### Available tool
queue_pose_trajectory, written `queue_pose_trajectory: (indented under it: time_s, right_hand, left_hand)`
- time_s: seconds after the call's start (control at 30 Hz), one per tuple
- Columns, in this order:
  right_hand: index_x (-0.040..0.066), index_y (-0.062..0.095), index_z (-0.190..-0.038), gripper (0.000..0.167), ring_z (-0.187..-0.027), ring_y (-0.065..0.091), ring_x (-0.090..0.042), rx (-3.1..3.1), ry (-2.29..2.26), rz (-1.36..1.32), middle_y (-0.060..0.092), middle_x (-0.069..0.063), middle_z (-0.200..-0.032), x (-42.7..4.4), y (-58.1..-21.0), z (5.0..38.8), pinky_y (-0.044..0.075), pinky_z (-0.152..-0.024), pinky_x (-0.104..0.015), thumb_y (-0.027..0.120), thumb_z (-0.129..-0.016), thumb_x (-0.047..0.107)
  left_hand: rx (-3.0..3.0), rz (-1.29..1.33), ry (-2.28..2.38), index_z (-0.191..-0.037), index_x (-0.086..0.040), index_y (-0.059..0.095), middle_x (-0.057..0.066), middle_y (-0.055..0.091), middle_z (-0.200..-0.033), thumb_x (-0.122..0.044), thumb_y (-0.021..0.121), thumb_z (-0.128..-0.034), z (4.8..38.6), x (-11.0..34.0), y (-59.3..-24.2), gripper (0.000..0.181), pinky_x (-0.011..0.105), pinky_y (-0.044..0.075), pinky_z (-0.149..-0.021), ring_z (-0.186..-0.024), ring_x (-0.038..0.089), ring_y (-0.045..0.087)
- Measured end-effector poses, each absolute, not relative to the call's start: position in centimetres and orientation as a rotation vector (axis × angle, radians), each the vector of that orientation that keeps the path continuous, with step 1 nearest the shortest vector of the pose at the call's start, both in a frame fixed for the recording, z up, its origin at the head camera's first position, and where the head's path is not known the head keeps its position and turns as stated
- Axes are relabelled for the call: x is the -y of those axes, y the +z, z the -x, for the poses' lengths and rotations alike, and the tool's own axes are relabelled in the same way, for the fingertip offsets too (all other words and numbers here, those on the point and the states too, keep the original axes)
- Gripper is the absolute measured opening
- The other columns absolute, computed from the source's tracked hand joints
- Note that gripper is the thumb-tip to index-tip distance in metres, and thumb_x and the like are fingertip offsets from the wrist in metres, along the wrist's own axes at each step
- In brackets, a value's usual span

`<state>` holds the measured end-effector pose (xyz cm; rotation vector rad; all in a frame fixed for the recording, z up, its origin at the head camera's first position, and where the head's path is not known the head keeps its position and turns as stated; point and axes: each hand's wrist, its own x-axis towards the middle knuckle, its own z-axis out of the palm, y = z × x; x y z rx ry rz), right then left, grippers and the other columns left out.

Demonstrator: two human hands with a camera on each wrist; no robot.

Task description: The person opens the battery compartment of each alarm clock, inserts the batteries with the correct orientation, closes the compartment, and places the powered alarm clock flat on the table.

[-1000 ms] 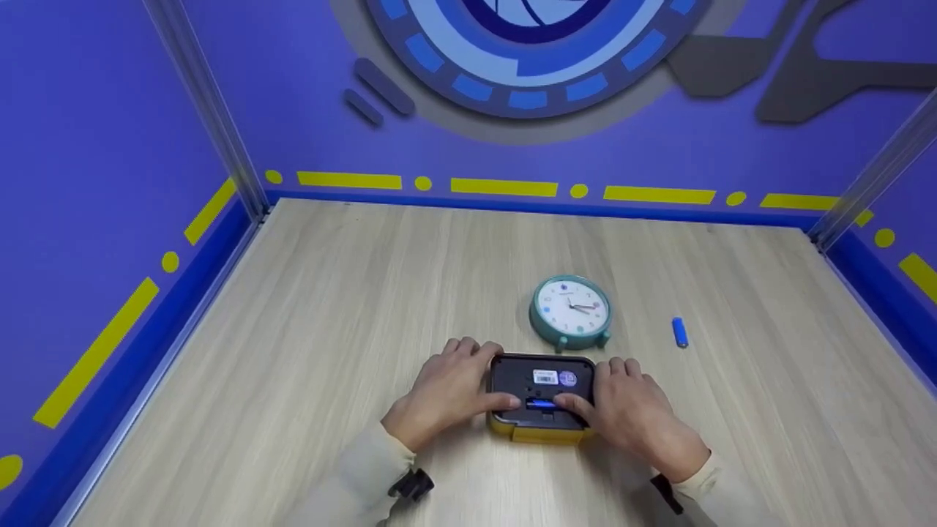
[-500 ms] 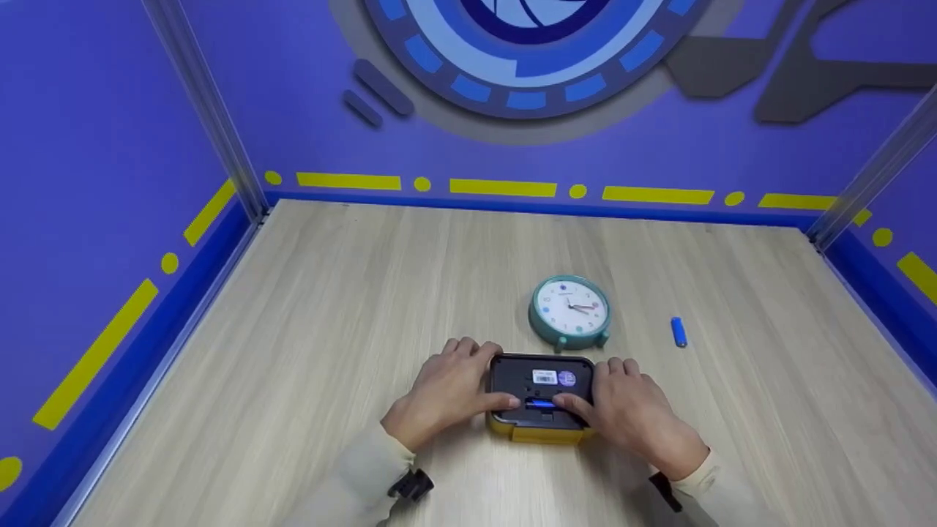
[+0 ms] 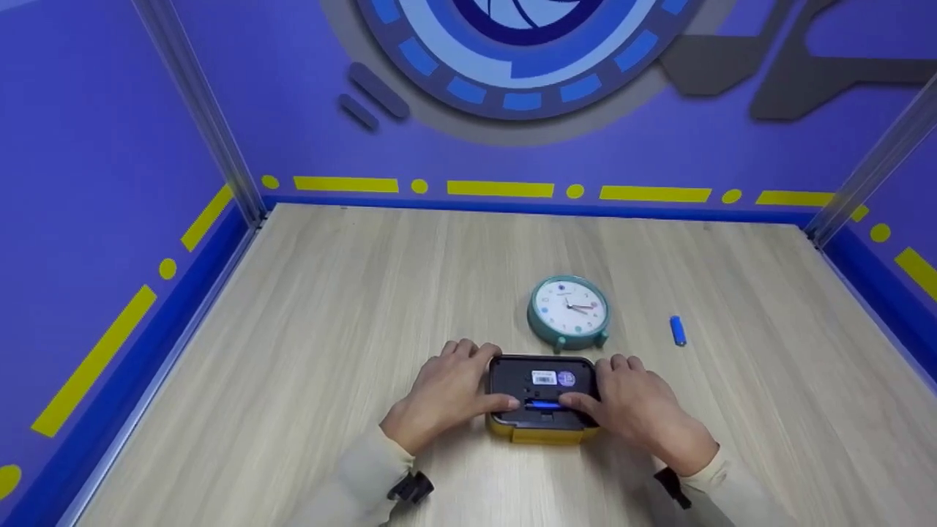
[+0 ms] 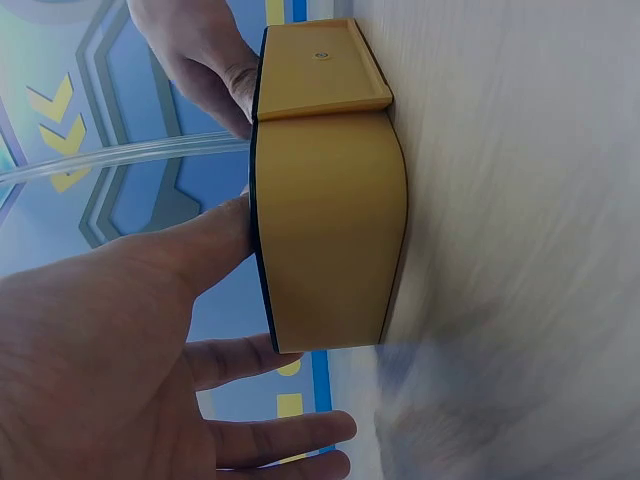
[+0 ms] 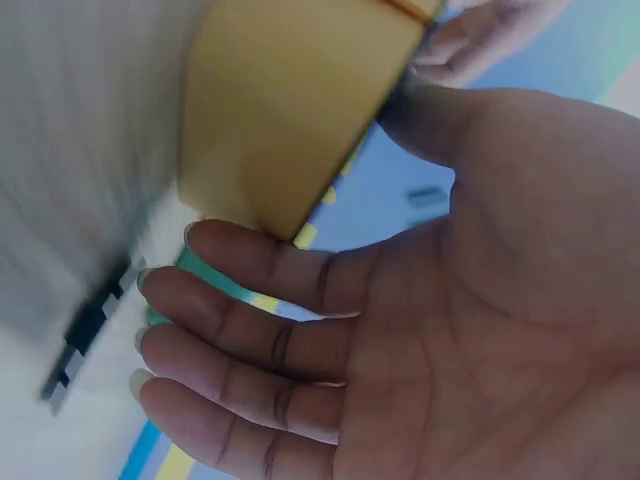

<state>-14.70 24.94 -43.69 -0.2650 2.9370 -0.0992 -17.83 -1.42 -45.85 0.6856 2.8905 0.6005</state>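
A yellow clock (image 3: 516, 380) lies face down on the table, its black back upward. In its back a blue battery (image 3: 540, 404) shows in the uncovered battery slot. My left hand (image 3: 448, 391) grips the clock's left end, thumb on the back and index finger at the far corner. My right hand (image 3: 644, 406) holds the right end, its thumb resting over the battery's right end. In the left wrist view, the left hand's (image 4: 100, 340) other fingers extend beside the clock. In the right wrist view, the right hand's (image 5: 440, 320) index finger touches the clock's corner.
A round teal alarm clock (image 3: 571, 311) lies face up just beyond the yellow clock. Another blue battery (image 3: 678, 331) lies on the wooden table (image 3: 366, 293) farther right. Purple-blue panels (image 3: 498, 161) wall the back and sides.
My right hand and its thumb have shifted slightly to the right, so more of the battery in the slot shows. The left hand keeps its place. The head view has tilted slightly.
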Motion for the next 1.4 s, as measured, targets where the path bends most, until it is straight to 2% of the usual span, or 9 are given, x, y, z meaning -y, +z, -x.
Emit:
queue_pose_trajectory:
  time_s: [0.17, 0.27, 0.43, 0.6, 0.8, 1.0, 1.27, 1.4]
  right_hand:
    - [-0.004, 0.061, -0.108, 0.05, -0.08, 0.053, -0.026, -2.937, -0.099, 0.297, 0.053, -0.011, -0.089, -26.0, -42.5, 14.7, 0.053, -0.071, -0.046, 0.073, -0.101, 0.044]
    - [0.0, 0.06, -0.104, 0.039, -0.08, 0.054, -0.026, -2.945, -0.175, 0.329, 0.054, -0.009, -0.089, -26.8, -42.0, 14.9, 0.052, -0.07, -0.047, 0.076, -0.1, 0.035]
    - [-0.001, 0.061, -0.107, 0.034, -0.077, 0.055, -0.025, -2.964, -0.205, 0.369, 0.057, -0.01, -0.09, -27.8, -41.6, 15.3, 0.053, -0.068, -0.045, 0.079, -0.098, 0.026]
    - [-0.001, 0.06, -0.101, 0.028, -0.071, 0.05, -0.022, -3.013, -0.209, 0.439, 0.053, -0.008, -0.083, -28.5, -41.9, 15.5, 0.049, -0.063, -0.041, 0.083, -0.092, 0.012]
    - [-0.001, 0.062, -0.1, 0.025, -0.072, 0.053, -0.023, -3.024, -0.145, 0.517, 0.056, -0.009, -0.083, -29.0, -42.6, 16.0, 0.052, -0.065, -0.042, 0.083, -0.086, -0.005]
    - [0.0, 0.065, -0.1, 0.025, -0.073, 0.054, -0.023, -2.981, -0.128, 0.49, 0.057, -0.009, -0.084, -29.4, -43.4, 16.7, 0.052, -0.065, -0.044, 0.082, -0.084, -0.007]
    - [0.004, 0.062, -0.088, 0.017, -0.068, 0.047, -0.022, -2.963, -0.16, 0.475, 0.051, -0.006, -0.077, -29.7, -44.2, 17.2, 0.043, -0.059, -0.04, 0.076, -0.09, -0.005]
    - [0.004, 0.065, -0.088, 0.013, -0.068, 0.047, -0.021, -2.959, -0.16, 0.464, 0.051, -0.005, -0.076, -29.8, -44.2, 17.3, 0.043, -0.059, -0.039, 0.074, -0.091, -0.004]
  left_hand:
    - [-2.899, -0.688, 0.598, -0.145, -0.014, 0.061, 0.014, 0.062, -0.128, -0.064, 0.079, -0.0875, 17.8, 1.4, -45.8, 0.078, 0.051, 0.052, -0.092, -0.111, 0.028, 0.056]
    - [-2.909, -0.7, 0.593, -0.144, -0.014, 0.061, 0.014, 0.062, -0.126, -0.064, 0.08, -0.0868, 17.8, 1.4, -45.9, 0.078, 0.051, 0.053, -0.09, -0.11, 0.028, 0.057]
    - [-2.91, -0.694, 0.585, -0.144, -0.015, 0.061, 0.014, 0.062, -0.128, -0.065, 0.079, -0.0868, 17.8, 1.4, -45.9, 0.079, 0.05, 0.052, -0.09, -0.111, 0.028, 0.057]
    - [-2.913, -0.698, 0.593, -0.144, -0.015, 0.061, 0.014, 0.063, -0.127, -0.065, 0.079, -0.0869, 17.8, 1.4, -46.0, 0.078, 0.05, 0.053, -0.089, -0.11, 0.028, 0.057]
    - [-2.912, -0.7, 0.597, -0.143, -0.015, 0.062, 0.013, 0.063, -0.126, -0.065, 0.08, -0.0864, 17.8, 1.5, -46.0, 0.077, 0.049, 0.053, -0.089, -0.11, 0.028, 0.056]
    - [-2.905, -0.679, 0.595, -0.144, -0.015, 0.061, 0.013, 0.062, -0.127, -0.065, 0.079, -0.0869, 17.8, 1.5, -46.0, 0.078, 0.049, 0.052, -0.09, -0.111, 0.028, 0.056]
    - [-2.899, -0.675, 0.612, -0.143, -0.016, 0.061, 0.013, 0.062, -0.126, -0.064, 0.08, -0.0865, 17.8, 1.4, -45.9, 0.077, 0.051, 0.053, -0.093, -0.111, 0.027, 0.057]
    - [-2.896, -0.665, 0.611, -0.144, -0.016, 0.061, 0.013, 0.062, -0.126, -0.065, 0.08, -0.0866, 17.8, 1.4, -45.9, 0.078, 0.051, 0.052, -0.094, -0.111, 0.027, 0.057]
